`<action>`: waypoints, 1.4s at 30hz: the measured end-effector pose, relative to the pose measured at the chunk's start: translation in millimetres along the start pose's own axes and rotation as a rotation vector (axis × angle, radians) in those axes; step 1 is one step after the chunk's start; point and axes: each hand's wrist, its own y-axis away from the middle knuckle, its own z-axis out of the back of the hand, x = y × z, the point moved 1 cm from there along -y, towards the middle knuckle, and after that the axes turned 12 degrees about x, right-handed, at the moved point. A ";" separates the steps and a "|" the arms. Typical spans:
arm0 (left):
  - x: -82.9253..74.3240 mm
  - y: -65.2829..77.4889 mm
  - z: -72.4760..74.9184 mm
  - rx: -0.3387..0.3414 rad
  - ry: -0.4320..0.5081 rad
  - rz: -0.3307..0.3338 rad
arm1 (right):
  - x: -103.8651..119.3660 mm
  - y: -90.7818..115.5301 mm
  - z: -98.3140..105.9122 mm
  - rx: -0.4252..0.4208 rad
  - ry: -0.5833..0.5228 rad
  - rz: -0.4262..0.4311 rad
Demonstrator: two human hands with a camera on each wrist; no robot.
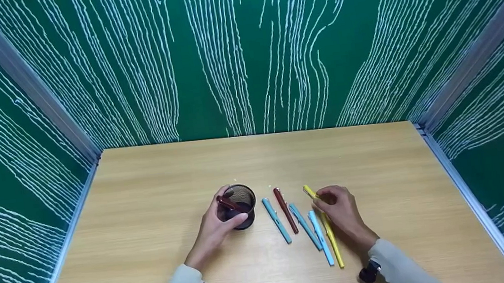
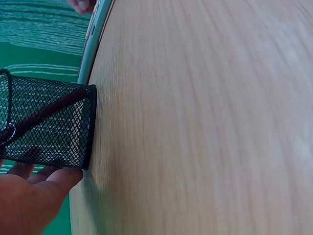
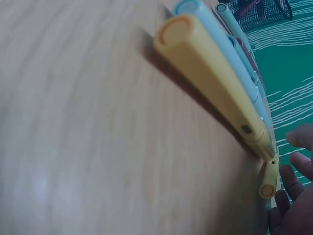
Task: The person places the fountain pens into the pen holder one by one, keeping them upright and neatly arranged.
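My left hand (image 1: 217,228) grips a black mesh pen cup (image 1: 247,215), thumb on its near side and fingers around the left. Inside the cup leans a dark red pen (image 1: 230,204), seen through the mesh in the left wrist view. My right hand (image 1: 343,209) hovers low over a yellow pen (image 1: 309,191), its fingers loosely bent and not closed around it in the right wrist view. Another yellow pen (image 1: 332,241) lies just nearer, end to end with the first. Left of it lie a light blue pen (image 1: 321,238), a teal pen (image 1: 305,227), a dark red pen (image 1: 285,210) and another teal pen (image 1: 276,221).
The pens lie slanted on a wooden table (image 1: 166,179) between the two hands. Green walls (image 1: 253,65) with white wavy lines enclose the back and both sides. Metal frame posts (image 1: 53,102) stand at the back corners.
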 end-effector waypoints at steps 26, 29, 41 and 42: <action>1.9 -1.6 0.6 0.008 0.026 0.007 | -12.2 -6.3 -5.8 -0.026 0.174 0.101; 2.7 -0.1 -0.4 0.002 0.029 0.006 | -11.9 -4.9 -6.8 -0.031 0.182 0.103; 1.9 0.6 -1.7 -0.004 0.047 -0.006 | -4.1 -5.6 -6.3 0.000 0.240 0.074; 1.9 0.7 -2.2 -0.005 0.042 -0.005 | -3.8 -5.4 -5.7 0.004 0.239 0.075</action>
